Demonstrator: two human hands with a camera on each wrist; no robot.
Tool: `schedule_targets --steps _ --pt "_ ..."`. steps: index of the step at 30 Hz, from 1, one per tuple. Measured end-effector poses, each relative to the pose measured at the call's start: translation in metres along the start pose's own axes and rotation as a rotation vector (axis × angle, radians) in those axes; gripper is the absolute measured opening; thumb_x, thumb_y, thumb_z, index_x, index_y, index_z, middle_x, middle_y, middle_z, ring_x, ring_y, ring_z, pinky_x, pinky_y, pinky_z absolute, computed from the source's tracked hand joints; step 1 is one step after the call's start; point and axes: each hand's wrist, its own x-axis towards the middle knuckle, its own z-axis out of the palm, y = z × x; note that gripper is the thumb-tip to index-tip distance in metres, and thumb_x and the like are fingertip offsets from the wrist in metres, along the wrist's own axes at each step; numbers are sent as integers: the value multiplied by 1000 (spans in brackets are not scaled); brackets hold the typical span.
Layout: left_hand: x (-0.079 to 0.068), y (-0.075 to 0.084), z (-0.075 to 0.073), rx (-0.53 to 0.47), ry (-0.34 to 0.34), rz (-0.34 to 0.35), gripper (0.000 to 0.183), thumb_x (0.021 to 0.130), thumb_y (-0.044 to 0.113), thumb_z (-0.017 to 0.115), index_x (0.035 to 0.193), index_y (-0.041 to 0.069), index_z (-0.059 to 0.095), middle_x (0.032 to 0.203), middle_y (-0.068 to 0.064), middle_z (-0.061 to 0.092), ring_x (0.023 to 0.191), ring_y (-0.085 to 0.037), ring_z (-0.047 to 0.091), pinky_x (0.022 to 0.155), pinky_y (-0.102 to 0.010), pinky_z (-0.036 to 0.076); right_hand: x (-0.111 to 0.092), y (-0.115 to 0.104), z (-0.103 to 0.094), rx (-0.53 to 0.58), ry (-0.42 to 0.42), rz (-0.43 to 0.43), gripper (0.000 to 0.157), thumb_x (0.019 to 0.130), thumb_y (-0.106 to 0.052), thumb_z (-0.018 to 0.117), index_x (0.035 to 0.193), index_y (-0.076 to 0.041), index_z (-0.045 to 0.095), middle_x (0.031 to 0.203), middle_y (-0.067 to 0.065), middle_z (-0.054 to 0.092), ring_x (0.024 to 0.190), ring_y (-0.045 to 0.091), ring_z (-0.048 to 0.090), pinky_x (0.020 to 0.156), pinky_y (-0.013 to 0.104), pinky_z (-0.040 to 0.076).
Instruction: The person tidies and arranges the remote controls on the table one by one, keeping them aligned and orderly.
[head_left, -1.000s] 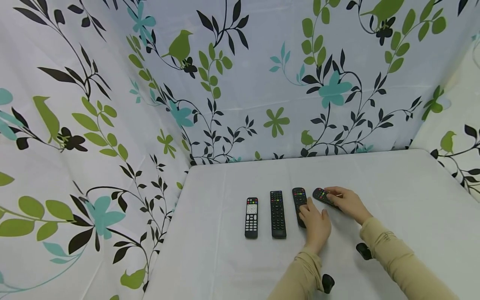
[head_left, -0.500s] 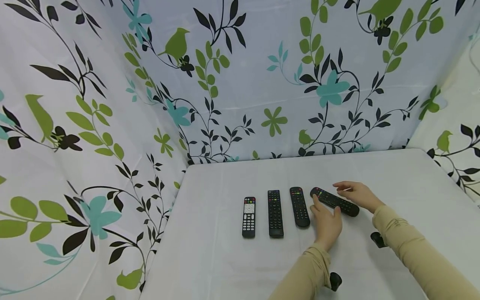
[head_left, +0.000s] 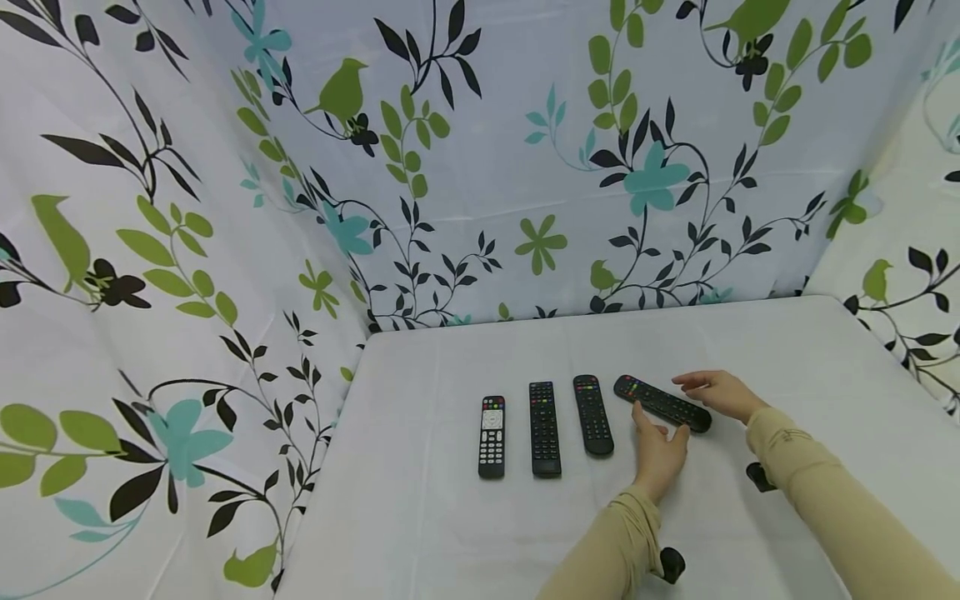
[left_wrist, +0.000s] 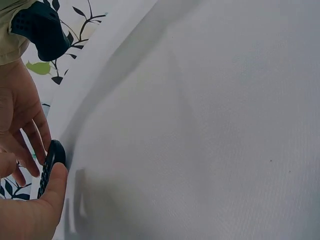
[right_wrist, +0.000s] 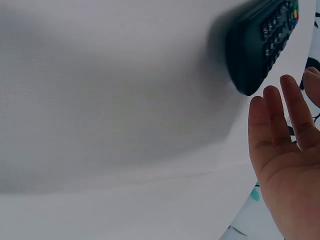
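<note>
A black remote control [head_left: 663, 404] with rounded ends lies slanted on the white table, its far end pointing left. My left hand [head_left: 660, 450] is at its near long side, with the index finger and thumb touching that edge. In the left wrist view, the left thumb [left_wrist: 54, 187] lies against the side of the remote [left_wrist: 58, 152]. Just beyond its right end hovers my right hand [head_left: 722, 394], fingers straight and holding nothing. The right wrist view has the right hand's fingertips [right_wrist: 270, 95] close to the remote's rounded end [right_wrist: 245, 55], seemingly apart from it.
Left of the slanted remote, a rounded black remote [head_left: 593, 417], a long rectangular remote [head_left: 544, 429] and a remote with pale keys [head_left: 492, 437] lie side by side. The white table [head_left: 427, 500] meets a patterned curtain [head_left: 540, 167] behind and at the left.
My left hand has moved right, from the rounded black remote to the slanted one. My right hand has released the slanted remote and drawn off to the right. The head view has shifted slightly.
</note>
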Motion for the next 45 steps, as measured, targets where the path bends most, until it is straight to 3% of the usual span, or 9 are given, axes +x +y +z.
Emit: schedule_targets --steps 6,9,22,32,36,39,45 --pt "3 -3 7 -110 15 -58 80 75 6 64 137 15 14 85 -7 45 55 -13 52 52 -22 44 0 9 6 -19 -7 10 33 84 -10 46 116 -1 55 110 25 57 103 39 52 78 42 46" --pt "5 -2 9 -114 16 -83 78 76 5 63 136 14 14 80 -5 45 55 -15 54 52 -24 46 -3 9 8 -32 -8 19 34 85 -8 44 116 0 54 111 26 56 104 41 50 81 49 42" --pt "19 -13 14 -128 32 -120 79 78 1 59 139 17 11 70 -5 51 55 -24 62 52 -28 51 -1 14 13 -8 -19 49 35 84 -7 43 117 0 54 115 27 54 108 43 46 86 52 38" --pt "18 -12 14 -116 -9 -128 80 78 0 58 140 15 9 68 -3 53 57 -25 63 53 -27 51 -4 8 14 39 -44 65 32 84 -13 47 112 -5 59 118 25 53 107 37 50 80 40 44" --pt "18 -13 15 -100 -18 -133 81 78 -1 58 141 14 8 66 -3 53 55 -22 62 53 -27 51 -5 13 13 100 -54 14 33 81 -16 48 111 -9 61 109 20 60 89 21 55 66 27 42" --pt "17 -13 16 -89 -15 -131 83 78 -2 57 141 15 6 66 -5 54 54 -22 62 52 -27 51 -6 16 13 138 -71 5 33 81 -15 48 111 -10 61 104 19 61 78 15 51 61 24 39" --pt "18 -15 16 -51 -16 -120 85 79 -2 55 142 18 2 67 -7 56 53 -20 61 51 -26 50 -6 13 18 130 -68 112 35 82 -13 47 115 -4 57 114 25 54 93 23 53 66 27 43"
